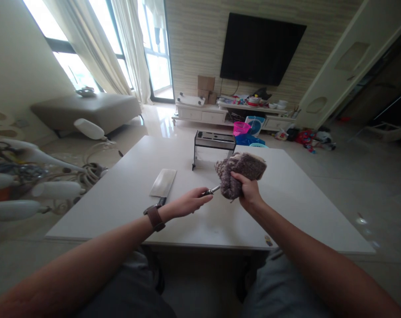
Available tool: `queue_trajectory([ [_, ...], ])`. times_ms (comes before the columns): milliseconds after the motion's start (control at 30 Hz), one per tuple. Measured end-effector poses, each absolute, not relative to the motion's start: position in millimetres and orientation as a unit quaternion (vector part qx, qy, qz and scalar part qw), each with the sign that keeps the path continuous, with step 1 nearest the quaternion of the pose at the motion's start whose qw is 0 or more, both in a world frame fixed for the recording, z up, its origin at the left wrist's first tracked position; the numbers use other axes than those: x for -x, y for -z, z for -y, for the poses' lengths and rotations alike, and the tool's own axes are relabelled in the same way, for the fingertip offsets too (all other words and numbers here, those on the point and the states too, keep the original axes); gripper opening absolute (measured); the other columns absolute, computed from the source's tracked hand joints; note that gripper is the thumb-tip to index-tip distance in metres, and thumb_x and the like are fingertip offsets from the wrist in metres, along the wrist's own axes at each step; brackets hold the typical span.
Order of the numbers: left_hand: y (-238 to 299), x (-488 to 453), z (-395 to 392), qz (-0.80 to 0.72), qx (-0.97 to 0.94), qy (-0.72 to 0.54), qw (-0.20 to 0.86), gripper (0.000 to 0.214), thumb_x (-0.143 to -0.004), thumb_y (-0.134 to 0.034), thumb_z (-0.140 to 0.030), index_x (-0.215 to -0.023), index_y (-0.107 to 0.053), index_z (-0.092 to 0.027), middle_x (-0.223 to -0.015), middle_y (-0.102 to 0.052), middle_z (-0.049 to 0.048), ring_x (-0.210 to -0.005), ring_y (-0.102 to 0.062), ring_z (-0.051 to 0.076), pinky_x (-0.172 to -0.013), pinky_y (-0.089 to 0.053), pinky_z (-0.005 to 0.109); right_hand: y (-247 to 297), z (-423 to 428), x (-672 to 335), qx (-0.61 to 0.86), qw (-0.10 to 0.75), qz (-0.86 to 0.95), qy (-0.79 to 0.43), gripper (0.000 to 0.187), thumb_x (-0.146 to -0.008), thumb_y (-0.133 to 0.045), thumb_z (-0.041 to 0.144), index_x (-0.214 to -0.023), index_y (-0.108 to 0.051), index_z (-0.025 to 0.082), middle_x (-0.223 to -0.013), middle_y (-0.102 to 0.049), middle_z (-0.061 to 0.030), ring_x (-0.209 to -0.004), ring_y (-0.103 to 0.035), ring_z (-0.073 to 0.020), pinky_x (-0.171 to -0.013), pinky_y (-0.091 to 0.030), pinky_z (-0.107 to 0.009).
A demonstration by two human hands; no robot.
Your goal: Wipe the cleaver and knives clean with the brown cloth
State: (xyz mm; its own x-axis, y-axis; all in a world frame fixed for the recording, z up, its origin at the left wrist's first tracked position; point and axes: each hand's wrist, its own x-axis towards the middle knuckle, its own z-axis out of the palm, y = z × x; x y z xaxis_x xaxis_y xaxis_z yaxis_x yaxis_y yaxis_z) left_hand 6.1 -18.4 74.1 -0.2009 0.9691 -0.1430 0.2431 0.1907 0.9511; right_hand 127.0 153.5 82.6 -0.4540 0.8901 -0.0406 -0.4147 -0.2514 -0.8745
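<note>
cloth [248, 165]: is bunching up thick and grey-brown above the table [306, 212], right of its middle, between the far and near edges.
right hand [251, 193]: is clasping the cloth from the near side, thumb pressing on it.
left hand [195, 202]: is curling around the dark handle of a tool [215, 189].
tool: is pointing its metal shaft at the cloth; its far end is hiding there, whether inside or behind i cannot tell.
cleaver [164, 182]: is lying toward the left edge, blade facing the far edge, handle partly hiding behind the left wrist.
watch [155, 217]: is circling that wrist.
rack [215, 138]: is standing near the middle of the far edge.
sticker [268, 240]: is sitting by the near edge, right of middle.
</note>
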Motion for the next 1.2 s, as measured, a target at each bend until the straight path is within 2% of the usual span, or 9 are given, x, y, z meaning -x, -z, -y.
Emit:
queue_trajectory([
  [100, -77.5, -3.2, 19.2, -0.665, -0.473, -0.424, 0.393, 0.037, -0.088, -0.06, -0.055, -0.101, -0.053, -0.021, -0.063, -0.043, -0.008, -0.051, -0.04, 0.009, -0.046, -0.034, 0.021, -90.1, -184.4, -131.4, 0.299, 0.476, 0.386, -0.731, 0.036, -0.055, -0.085, 0.01, -0.089, -0.073, 0.017, -0.09, -0.08, -0.0039, -0.08, -0.075, -0.021, -0.072, -0.065, -0.034],
  [300, -66.7, -3.3, 18.5, -0.647, -0.493, -0.422, 0.4, 0.037, -0.095, -0.048, -0.055, -0.096, -0.055, -0.019, -0.064, -0.052, -0.0039, -0.052, -0.047, 0.01, -0.05, -0.039, 0.023, -93.8, -221.3, -145.7, 0.287, 0.514, 0.384, -0.712, 0.035, -0.061, -0.082, 0.012, -0.094, -0.071, 0.019, -0.095, -0.08, -0.0026, -0.081, -0.075, -0.019, -0.07, -0.065, -0.031],
  [433, -63.6, -3.4, 16.6, -0.64, -0.474, -0.446, 0.408, 0.039, -0.094, -0.047, -0.055, -0.092, -0.056, -0.018, -0.063, -0.048, -0.0042, -0.052, -0.043, 0.01, -0.048, -0.036, 0.022, -92.6, -211.9, -144.7, 0.273, 0.474, 0.383, -0.744, 0.033, -0.064, -0.082, 0.015, -0.095, -0.072, 0.019, -0.096, -0.079, -0.0021, -0.083, -0.075, -0.018, -0.072, -0.065, -0.03],
  [600, -61.9, -10.4, 10.9, -0.593, -0.433, -0.5, 0.46, 0.043, -0.093, -0.047, -0.059, -0.09, -0.055, -0.017, -0.055, -0.042, -0.0069, -0.046, -0.038, 0.009, -0.045, -0.033, 0.021, -85.2, -164.3, -139.2, 0.258, 0.398, 0.399, -0.785, 0.036, -0.061, -0.084, 0.017, -0.095, -0.073, 0.018, -0.094, -0.079, -0.0027, -0.083, -0.074, -0.0193, -0.074, -0.063, -0.03],
  [733, -54.0, -17.0, 5.5, -0.575, -0.392, -0.526, 0.489, 0.042, -0.089, -0.054, -0.06, -0.077, -0.049, -0.019, -0.052, -0.044, -0.0064, -0.042, -0.04, 0.008, -0.043, -0.033, 0.021, -72.3, -121.5, -137.1, 0.233, 0.319, 0.458, -0.797, 0.045, -0.057, -0.088, 0.019, -0.1, -0.072, 0.018, -0.1, -0.079, -0.0042, -0.089, -0.074, -0.0234, -0.081, -0.061, -0.036],
  [900, -51.1, -19.2, 4.4, -0.582, -0.377, -0.523, 0.495, 0.039, -0.085, -0.058, -0.055, -0.074, -0.047, -0.019, -0.051, -0.045, -0.0067, -0.041, -0.041, 0.008, -0.041, -0.032, 0.021, -65.2, -109.0, -135.1, 0.275, 0.326, 0.474, -0.77, 0.045, -0.054, -0.088, 0.019, -0.096, -0.073, 0.016, -0.095, -0.079, -0.0056, -0.087, -0.073, -0.0244, -0.083, -0.06, -0.038],
  [1200, -64.3, -23.0, 4.2, -0.575, -0.417, -0.522, 0.471, 0.046, -0.09, -0.05, -0.064, -0.082, -0.049, -0.019, -0.053, -0.041, -0.0072, -0.045, -0.039, 0.008, -0.042, -0.034, 0.02, -78.4, -134.5, -134.0, 0.271, 0.365, 0.456, -0.765, 0.042, -0.053, -0.088, 0.015, -0.093, -0.075, 0.016, -0.094, -0.08, -0.0051, -0.084, -0.074, -0.0242, -0.078, -0.061, -0.037],
])
